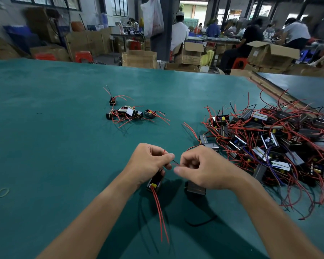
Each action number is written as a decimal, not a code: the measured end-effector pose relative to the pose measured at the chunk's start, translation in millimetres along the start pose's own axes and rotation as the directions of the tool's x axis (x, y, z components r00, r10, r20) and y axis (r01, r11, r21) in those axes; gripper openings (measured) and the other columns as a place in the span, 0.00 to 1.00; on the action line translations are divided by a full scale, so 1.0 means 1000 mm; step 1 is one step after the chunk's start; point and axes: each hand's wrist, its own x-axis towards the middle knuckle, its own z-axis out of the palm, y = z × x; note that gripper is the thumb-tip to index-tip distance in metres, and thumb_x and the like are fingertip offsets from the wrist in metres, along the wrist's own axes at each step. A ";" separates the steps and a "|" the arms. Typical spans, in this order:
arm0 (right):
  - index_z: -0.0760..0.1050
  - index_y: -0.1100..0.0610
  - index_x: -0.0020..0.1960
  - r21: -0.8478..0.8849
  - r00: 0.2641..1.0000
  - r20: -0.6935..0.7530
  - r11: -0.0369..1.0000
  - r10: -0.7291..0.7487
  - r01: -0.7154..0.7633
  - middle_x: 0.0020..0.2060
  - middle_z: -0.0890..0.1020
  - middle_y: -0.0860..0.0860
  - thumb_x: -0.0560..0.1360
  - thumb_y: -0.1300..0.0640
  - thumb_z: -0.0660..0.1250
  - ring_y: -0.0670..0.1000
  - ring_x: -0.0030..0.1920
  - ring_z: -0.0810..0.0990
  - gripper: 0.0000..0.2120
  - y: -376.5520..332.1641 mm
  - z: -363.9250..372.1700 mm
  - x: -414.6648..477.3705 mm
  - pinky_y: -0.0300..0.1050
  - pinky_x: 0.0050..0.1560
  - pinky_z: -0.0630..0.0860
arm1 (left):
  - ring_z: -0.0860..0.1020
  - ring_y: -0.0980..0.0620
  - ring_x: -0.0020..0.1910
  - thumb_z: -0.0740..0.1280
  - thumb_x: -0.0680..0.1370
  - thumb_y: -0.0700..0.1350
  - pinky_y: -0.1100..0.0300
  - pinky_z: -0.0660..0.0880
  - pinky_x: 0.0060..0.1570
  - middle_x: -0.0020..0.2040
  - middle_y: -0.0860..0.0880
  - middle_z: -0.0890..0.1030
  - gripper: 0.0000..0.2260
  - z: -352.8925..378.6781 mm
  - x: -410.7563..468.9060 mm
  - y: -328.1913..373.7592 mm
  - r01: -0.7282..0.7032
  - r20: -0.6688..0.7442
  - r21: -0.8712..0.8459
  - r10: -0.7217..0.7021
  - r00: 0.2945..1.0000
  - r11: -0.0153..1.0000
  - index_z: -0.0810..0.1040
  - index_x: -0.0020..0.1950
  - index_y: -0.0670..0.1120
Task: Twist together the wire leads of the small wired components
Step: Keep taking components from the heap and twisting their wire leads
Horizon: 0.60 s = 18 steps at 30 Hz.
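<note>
Both hands work close together just above the green table, low and near the body, likely so the thin wire leads stay steady and easy to see; the left hand is curled, thumb and forefinger pinching the leads, with one small component tucked under its fingers so that its long red wires hang clear toward the person; the right hand is closed too, fingertips nipping the lead ends across a short gap, well placed for rolling them into a twist; a second component sits beneath its palm, though how it is held is hidden; the big tangled pile lies within right reach as stock, while a small cluster sits apart ahead, probably finished pieces.
</note>
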 end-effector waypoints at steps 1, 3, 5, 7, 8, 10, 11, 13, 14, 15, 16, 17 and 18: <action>0.70 0.58 0.31 0.008 0.999 -0.041 1.000 -0.014 0.014 0.23 0.67 0.48 0.74 0.50 0.69 0.46 0.26 0.63 0.18 0.002 0.000 0.001 0.46 0.30 0.62 | 0.72 0.55 0.21 0.71 0.76 0.41 0.66 0.70 0.25 0.29 0.47 0.81 0.09 0.000 0.000 0.000 0.005 0.004 0.006 -0.005 1.000 1.000 0.82 0.39 0.36; 0.68 0.58 0.30 -0.002 0.991 -0.128 0.999 -0.035 0.035 0.22 0.65 0.46 0.76 0.52 0.68 0.44 0.26 0.61 0.20 0.004 0.000 0.002 0.44 0.29 0.61 | 0.73 0.54 0.22 0.72 0.76 0.42 0.65 0.71 0.26 0.30 0.46 0.83 0.10 -0.002 0.000 -0.002 0.010 -0.006 0.078 -0.010 1.000 0.997 0.82 0.37 0.38; 0.71 0.55 0.30 0.017 0.982 -0.188 0.999 -0.030 0.034 0.21 0.67 0.44 0.76 0.54 0.69 0.44 0.25 0.62 0.17 0.004 0.000 0.003 0.39 0.29 0.62 | 0.74 0.54 0.23 0.71 0.75 0.43 0.64 0.72 0.28 0.31 0.47 0.84 0.10 -0.003 0.000 -0.004 0.009 -0.049 0.197 0.001 0.999 0.980 0.82 0.35 0.42; 0.74 0.55 0.33 0.059 0.977 -0.213 0.998 -0.012 0.026 0.22 0.69 0.43 0.76 0.56 0.69 0.43 0.25 0.64 0.14 0.004 0.000 0.004 0.39 0.30 0.64 | 0.75 0.53 0.23 0.71 0.75 0.45 0.63 0.72 0.28 0.31 0.49 0.84 0.10 -0.002 0.001 -0.006 0.004 -0.079 0.259 0.017 0.997 0.966 0.82 0.34 0.44; 0.75 0.55 0.33 0.072 0.975 -0.223 0.997 -0.008 0.025 0.22 0.69 0.43 0.76 0.56 0.69 0.43 0.25 0.64 0.13 0.004 0.000 0.004 0.39 0.30 0.64 | 0.75 0.54 0.23 0.71 0.75 0.45 0.63 0.72 0.28 0.31 0.49 0.84 0.11 -0.002 0.001 -0.006 -0.005 -0.084 0.275 0.030 0.996 0.961 0.82 0.33 0.45; 0.75 0.57 0.33 0.090 0.971 -0.241 0.995 -0.008 0.031 0.21 0.68 0.43 0.77 0.57 0.69 0.43 0.25 0.64 0.14 0.003 0.000 0.005 0.37 0.29 0.63 | 0.76 0.55 0.23 0.71 0.75 0.46 0.63 0.71 0.28 0.30 0.51 0.84 0.11 -0.002 0.001 -0.005 -0.031 -0.091 0.308 0.062 0.994 0.951 0.82 0.33 0.47; 0.75 0.57 0.33 0.101 0.970 -0.245 0.994 -0.009 0.035 0.21 0.67 0.42 0.77 0.56 0.68 0.43 0.24 0.63 0.14 0.003 -0.001 0.005 0.36 0.28 0.61 | 0.76 0.55 0.23 0.70 0.75 0.48 0.63 0.72 0.29 0.30 0.52 0.84 0.11 -0.002 0.001 -0.005 -0.044 -0.095 0.329 0.080 0.992 0.943 0.82 0.33 0.48; 0.74 0.57 0.33 0.114 0.970 -0.241 0.993 -0.009 0.037 0.20 0.65 0.43 0.78 0.56 0.68 0.43 0.23 0.62 0.15 0.003 -0.001 0.005 0.34 0.27 0.60 | 0.75 0.55 0.25 0.70 0.75 0.50 0.60 0.73 0.32 0.31 0.53 0.84 0.10 -0.003 0.001 -0.004 -0.063 -0.099 0.355 0.104 0.990 0.933 0.82 0.34 0.50; 0.74 0.57 0.33 0.113 0.971 -0.238 0.993 -0.008 0.036 0.20 0.65 0.43 0.78 0.55 0.68 0.43 0.23 0.61 0.16 0.003 -0.001 0.005 0.34 0.27 0.59 | 0.74 0.54 0.26 0.70 0.75 0.50 0.58 0.73 0.34 0.31 0.52 0.84 0.11 -0.003 0.002 -0.004 -0.066 -0.099 0.338 0.106 0.989 0.939 0.82 0.35 0.50; 0.74 0.57 0.32 0.108 0.972 -0.235 0.994 -0.009 0.035 0.20 0.65 0.43 0.78 0.55 0.68 0.43 0.24 0.61 0.16 0.003 -0.001 0.005 0.34 0.27 0.59 | 0.73 0.53 0.27 0.71 0.75 0.49 0.57 0.72 0.35 0.31 0.50 0.83 0.11 -0.003 0.002 -0.003 -0.064 -0.099 0.291 0.097 0.990 0.955 0.83 0.34 0.48; 0.74 0.56 0.32 0.103 0.973 -0.231 0.994 -0.009 0.033 0.20 0.65 0.43 0.78 0.56 0.68 0.43 0.24 0.61 0.16 0.002 -0.001 0.005 0.34 0.27 0.59 | 0.73 0.52 0.28 0.71 0.75 0.48 0.57 0.72 0.35 0.32 0.49 0.83 0.11 -0.003 0.003 -0.003 -0.056 -0.098 0.222 0.079 0.992 0.973 0.83 0.34 0.45; 0.74 0.55 0.32 0.100 0.974 -0.225 0.995 -0.008 0.031 0.21 0.65 0.43 0.78 0.56 0.68 0.43 0.24 0.62 0.16 0.002 -0.001 0.005 0.33 0.27 0.59 | 0.73 0.52 0.28 0.72 0.75 0.46 0.59 0.72 0.35 0.32 0.48 0.83 0.11 -0.004 0.003 -0.002 -0.042 -0.095 0.149 0.056 0.994 0.988 0.83 0.34 0.44; 0.74 0.54 0.32 0.099 0.975 -0.221 0.995 -0.006 0.029 0.21 0.66 0.43 0.78 0.56 0.68 0.44 0.24 0.62 0.16 0.002 -0.001 0.005 0.33 0.28 0.60 | 0.74 0.53 0.28 0.72 0.75 0.44 0.60 0.72 0.34 0.32 0.48 0.83 0.10 -0.004 0.004 -0.002 -0.027 -0.090 0.089 0.035 0.995 0.996 0.83 0.34 0.43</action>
